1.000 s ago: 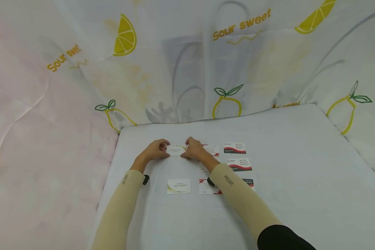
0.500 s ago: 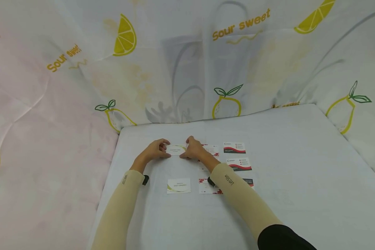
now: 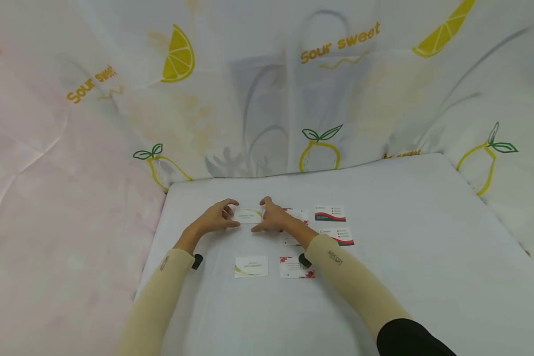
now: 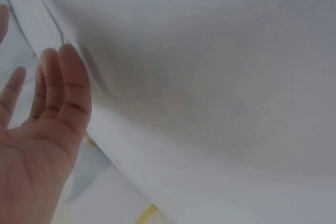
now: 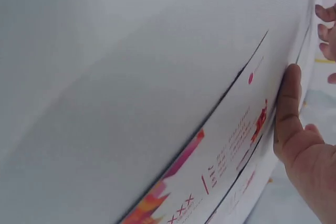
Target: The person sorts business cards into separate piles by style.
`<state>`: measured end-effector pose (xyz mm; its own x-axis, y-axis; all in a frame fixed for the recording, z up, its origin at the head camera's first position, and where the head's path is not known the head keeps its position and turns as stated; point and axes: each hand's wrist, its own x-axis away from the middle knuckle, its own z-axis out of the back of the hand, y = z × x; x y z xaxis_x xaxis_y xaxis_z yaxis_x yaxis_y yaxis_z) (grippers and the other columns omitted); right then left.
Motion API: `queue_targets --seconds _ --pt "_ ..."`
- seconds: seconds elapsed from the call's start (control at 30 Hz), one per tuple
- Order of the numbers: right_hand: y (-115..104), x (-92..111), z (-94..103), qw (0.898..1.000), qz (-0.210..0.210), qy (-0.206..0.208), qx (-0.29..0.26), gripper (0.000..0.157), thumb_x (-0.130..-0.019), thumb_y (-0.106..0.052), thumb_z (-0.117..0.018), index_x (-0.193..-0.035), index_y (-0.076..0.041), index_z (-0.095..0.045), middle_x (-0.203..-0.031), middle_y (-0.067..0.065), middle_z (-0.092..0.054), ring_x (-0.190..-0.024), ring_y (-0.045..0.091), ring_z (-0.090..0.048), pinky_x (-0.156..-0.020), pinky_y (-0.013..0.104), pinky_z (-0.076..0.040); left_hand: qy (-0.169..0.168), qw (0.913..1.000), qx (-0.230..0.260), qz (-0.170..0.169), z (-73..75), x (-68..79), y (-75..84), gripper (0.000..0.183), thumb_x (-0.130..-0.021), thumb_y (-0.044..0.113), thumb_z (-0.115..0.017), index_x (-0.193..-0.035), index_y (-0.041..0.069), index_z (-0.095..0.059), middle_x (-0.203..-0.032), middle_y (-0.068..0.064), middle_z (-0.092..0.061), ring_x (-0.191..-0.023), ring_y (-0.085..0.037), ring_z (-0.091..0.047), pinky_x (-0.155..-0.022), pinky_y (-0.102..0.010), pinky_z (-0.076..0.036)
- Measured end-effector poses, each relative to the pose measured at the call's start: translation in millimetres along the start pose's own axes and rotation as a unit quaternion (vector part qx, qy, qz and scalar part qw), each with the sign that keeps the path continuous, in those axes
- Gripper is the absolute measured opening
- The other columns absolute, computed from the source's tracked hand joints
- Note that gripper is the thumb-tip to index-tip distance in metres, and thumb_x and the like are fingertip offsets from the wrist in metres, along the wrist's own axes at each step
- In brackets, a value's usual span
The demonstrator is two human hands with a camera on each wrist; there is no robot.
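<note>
A white business card [image 3: 248, 216] with a yellow-green curve lies flat on the table between my two hands. My left hand [image 3: 215, 216] is at its left end, fingers loosely bent and thumb extended. At the right end is my right hand [image 3: 275, 217], thumb and forefinger spread apart. Neither hand visibly grips the card; whether any fingertip touches it, I cannot tell. A matching card [image 3: 251, 267] lies nearer the front. Under and beside my right wrist are cards with red floral corners [image 3: 296, 267], partly covered. In the left wrist view, my left palm shows with nothing in it.
Right of the floral cards lie cards with a red and black wave, one at the back [image 3: 330, 213] and one below it [image 3: 343, 236]. My right sleeve [image 3: 351, 282] crosses over the table [image 3: 427, 257]. A lemon-printed cloth [image 3: 258, 99] hangs behind.
My right thumb has drawn away from the card's lower edge and the fingers have spread. Both forearms have shifted slightly outward; my right sleeve now hides the front wave card. The card lies still.
</note>
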<state>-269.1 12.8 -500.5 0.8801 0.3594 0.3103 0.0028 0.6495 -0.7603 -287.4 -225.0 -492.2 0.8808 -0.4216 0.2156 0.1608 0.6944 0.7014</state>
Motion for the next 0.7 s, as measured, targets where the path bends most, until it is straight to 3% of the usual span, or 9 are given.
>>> queue_targets --seconds 0.43,0.7 --pt "-2 28 7.8 0.996 0.088 -0.023 0.025 0.076 -0.077 -0.028 -0.086 -0.136 -0.01 -0.042 -0.114 0.014 -0.057 -0.086 0.017 -0.058 -0.078 0.031 -0.049 -0.026 0.9979 -0.056 -0.019 -0.3 36.1 10.0 0.073 -0.08 0.029 -0.083 -0.141 0.01 -0.048 -0.112 -0.015 -0.058 -0.086 -0.018 -0.061 -0.072 -0.032 -0.051" --pt "-3 48 -0.5 0.992 0.116 -0.036 0.019 0.074 -0.078 -0.028 -0.085 -0.136 -0.008 -0.043 -0.116 0.014 -0.058 -0.084 0.014 -0.059 -0.076 0.028 -0.049 -0.028 0.9961 -0.049 -0.068 -8.8 58.3 18.6 0.08 -0.079 0.032 -0.084 -0.143 0.008 -0.044 -0.112 -0.017 -0.058 -0.086 -0.017 -0.062 -0.076 -0.035 -0.05"
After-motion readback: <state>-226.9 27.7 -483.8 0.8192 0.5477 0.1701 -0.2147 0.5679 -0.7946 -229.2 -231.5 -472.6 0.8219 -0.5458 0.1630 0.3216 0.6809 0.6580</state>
